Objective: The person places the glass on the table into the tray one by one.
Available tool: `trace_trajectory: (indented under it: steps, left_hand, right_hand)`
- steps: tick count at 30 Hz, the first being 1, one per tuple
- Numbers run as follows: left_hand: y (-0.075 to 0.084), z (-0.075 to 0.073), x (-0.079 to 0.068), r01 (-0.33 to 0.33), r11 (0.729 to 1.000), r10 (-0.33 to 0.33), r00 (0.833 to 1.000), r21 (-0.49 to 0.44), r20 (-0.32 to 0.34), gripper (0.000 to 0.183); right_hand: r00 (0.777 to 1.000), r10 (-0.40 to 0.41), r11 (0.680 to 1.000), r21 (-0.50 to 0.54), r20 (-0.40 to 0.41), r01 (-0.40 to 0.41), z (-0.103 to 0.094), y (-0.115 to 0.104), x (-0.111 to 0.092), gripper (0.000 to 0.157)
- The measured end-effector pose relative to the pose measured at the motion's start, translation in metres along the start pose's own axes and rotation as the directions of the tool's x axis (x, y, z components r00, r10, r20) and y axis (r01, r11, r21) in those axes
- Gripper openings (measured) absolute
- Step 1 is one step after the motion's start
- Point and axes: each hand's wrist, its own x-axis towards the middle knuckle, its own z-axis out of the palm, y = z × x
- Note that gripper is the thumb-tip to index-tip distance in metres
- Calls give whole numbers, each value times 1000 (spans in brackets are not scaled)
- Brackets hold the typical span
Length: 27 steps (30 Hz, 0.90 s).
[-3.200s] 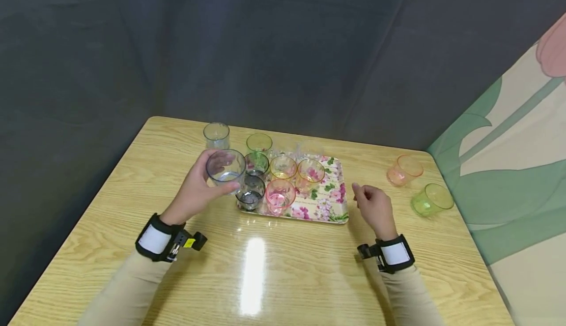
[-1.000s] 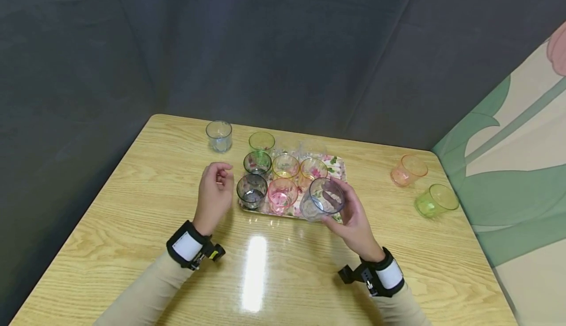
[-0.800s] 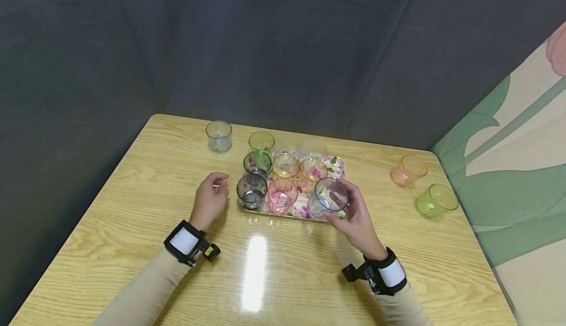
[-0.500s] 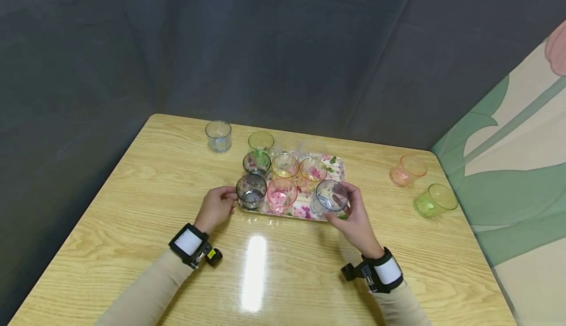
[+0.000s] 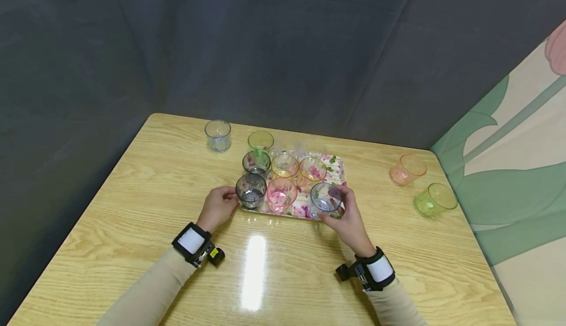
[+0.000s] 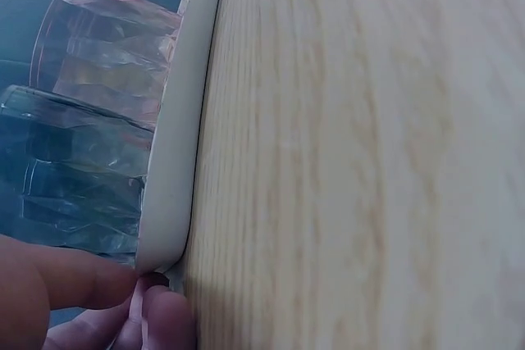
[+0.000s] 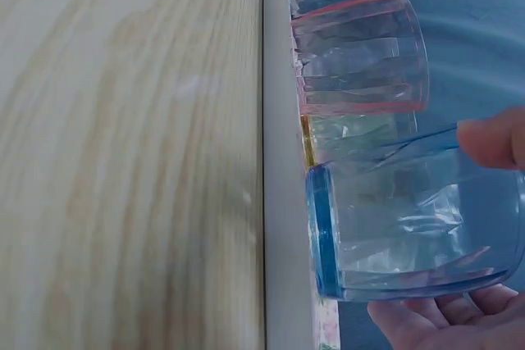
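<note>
My right hand [image 5: 350, 222] grips a clear bluish glass [image 5: 325, 200] at the front right of a floral tray [image 5: 336, 171]. The glass stands upright in the head view, and in the right wrist view its thick blue base [image 7: 325, 231] is right at the tray's surface. At the tray's front left corner, my left hand [image 5: 217, 209] pinches the edge; the left wrist view has the thumb [image 6: 90, 280] against the pale rim [image 6: 171, 170] and curled fingers below. Beside the bluish glass is a pink-rimmed glass [image 5: 281, 195], then a dark grey glass [image 5: 251, 192].
Further back on the tray are dark green [image 5: 256, 163], yellow [image 5: 284, 166], orange [image 5: 312, 171] and light green [image 5: 261, 141] glasses, plus faint clear ones. Off the tray, a bluish glass [image 5: 218, 135] stands back left; orange [image 5: 408, 169] and green [image 5: 435, 200] glasses are at right.
The bluish glass has passed from my left hand to my right and come down over the tray's front right. My left hand has moved to the tray's front left corner and taken hold there.
</note>
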Motion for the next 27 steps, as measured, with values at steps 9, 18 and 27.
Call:
trace_trajectory:
  steps: [9, 18, 27]
  left_hand:
    - [1, 0, 0, 27, 1000, -27, 1000, -1, 15, 24]
    - [1, 1, 1, 55, 998, -55, 998, -13, 15, 24]
    - [2, 0, 0, 57, 998, -56, 998, -20, 12, 23]
  right_hand:
    - [999, 30, 998, 52, -22, -29, 8, -5, 2, 76]
    - [999, 37, 999, 28, 0, -37, 17, -19, 1, 74]
    - [999, 22, 1000, 14, 45, -23, 23, -20, 4, 73]
